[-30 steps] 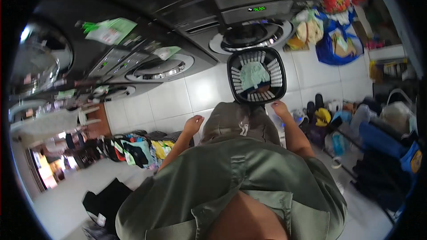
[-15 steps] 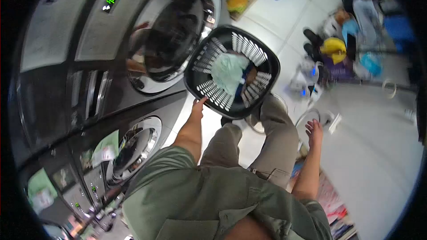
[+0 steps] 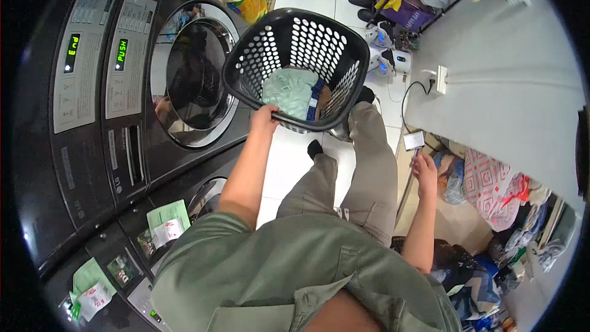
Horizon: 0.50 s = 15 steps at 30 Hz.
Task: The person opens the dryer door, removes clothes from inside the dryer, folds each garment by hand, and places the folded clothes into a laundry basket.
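The fingers of the left hand [image 3: 264, 118] are closed over the near rim of the basket [image 3: 307, 125], toward its left corner. The fingers of the right hand [image 3: 424, 169] are bent, with the tips near a white tag [image 3: 414, 141] on a thin stem; whether they pinch the stem or only overlap it cannot be told from this angle.

The basket is ahead of the legs [image 3: 375, 172], its open side facing the wearer. Load: a green cloth [image 3: 292, 92] and a blue cloth [image 3: 316, 93], lying low inside, well below the far rim.

The step in hand is judged to be a one-handed hold of the basket. For best control, wrap all fingers under the rim and set the thumb over it. A grip at one corner is likely to let the far side dip; a second hand on the opposite rim would level it.

Allow clearance on the left, where the basket overlaps the edge of the washer door [image 3: 203, 71] in view. On the right, avoid the cord [image 3: 402, 110] and the shoes [image 3: 362, 7] beyond. Place the feet [image 3: 367, 93] clear of the base.
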Motion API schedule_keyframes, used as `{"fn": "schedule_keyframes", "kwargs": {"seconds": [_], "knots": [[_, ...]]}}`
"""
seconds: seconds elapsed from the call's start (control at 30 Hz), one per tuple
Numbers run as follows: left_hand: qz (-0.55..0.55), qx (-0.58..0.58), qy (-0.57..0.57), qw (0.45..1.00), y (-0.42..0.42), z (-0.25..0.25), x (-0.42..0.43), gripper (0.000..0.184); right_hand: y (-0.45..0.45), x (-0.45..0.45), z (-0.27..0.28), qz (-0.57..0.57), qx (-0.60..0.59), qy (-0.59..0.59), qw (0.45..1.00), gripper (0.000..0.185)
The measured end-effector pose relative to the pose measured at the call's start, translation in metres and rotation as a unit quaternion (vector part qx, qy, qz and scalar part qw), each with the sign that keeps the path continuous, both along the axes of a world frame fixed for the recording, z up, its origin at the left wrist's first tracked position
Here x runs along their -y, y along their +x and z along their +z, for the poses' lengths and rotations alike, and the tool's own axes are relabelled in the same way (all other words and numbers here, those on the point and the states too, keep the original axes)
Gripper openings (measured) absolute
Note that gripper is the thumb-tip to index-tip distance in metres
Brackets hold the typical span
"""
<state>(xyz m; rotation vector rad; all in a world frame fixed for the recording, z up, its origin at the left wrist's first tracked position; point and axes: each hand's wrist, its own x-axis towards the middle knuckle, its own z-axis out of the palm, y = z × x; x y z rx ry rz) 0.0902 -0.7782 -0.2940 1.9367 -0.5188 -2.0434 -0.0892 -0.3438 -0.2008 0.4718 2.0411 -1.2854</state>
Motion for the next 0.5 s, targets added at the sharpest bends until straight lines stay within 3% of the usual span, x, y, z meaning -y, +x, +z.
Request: {"fn": "schedule_keyframes", "kwargs": {"seconds": [0.1,0.13,0.17,0.23,0.27,0.33,0.4,0.43,0.5], "knots": [[-0.006,-0.124,-0.042,0.991,0.048,0.059,-0.028,0.029,0.015,0.026,0.018,0.018,-0.125,-0.016,0.992,0.035],[-0.048,-0.100,-0.039,0.993,0.055,0.088,-0.036,0.039,0.020,0.033,0.016,0.020,-0.189,0.002,0.982,0.037],[-0.078,-0.082,-0.051,0.992,0.058,0.116,-0.047,0.033,0.024,0.046,0.026,0.041,-0.255,0.010,0.966,0.038],[-0.104,-0.062,-0.064,0.991,0.058,0.151,-0.064,0.027,0.029,0.071,0.054,0.110,-0.427,0.073,0.895,0.038],[-0.121,-0.059,-0.073,0.988,0.058,0.161,-0.070,0.031,0.030,0.080,0.065,0.111,-0.424,0.072,0.896,0.038],[-0.136,-0.059,-0.084,0.985,0.054,0.162,-0.080,0.035,0.023,0.100,0.077,0.217,-0.516,0.054,0.827,0.033],[-0.150,-0.082,-0.048,0.984,0.050,0.153,-0.086,0.050,0.017,0.122,0.072,0.251,-0.398,-0.001,0.883,0.028],[-0.171,-0.108,-0.033,0.979,0.052,0.139,-0.087,0.051,0.013,0.133,0.055,0.261,-0.383,-0.040,0.885,0.027],[-0.193,-0.105,-0.013,0.976,0.052,0.120,-0.098,0.055,-0.008,0.143,-0.020,0.338,-0.290,0.017,0.895,0.037]]}}
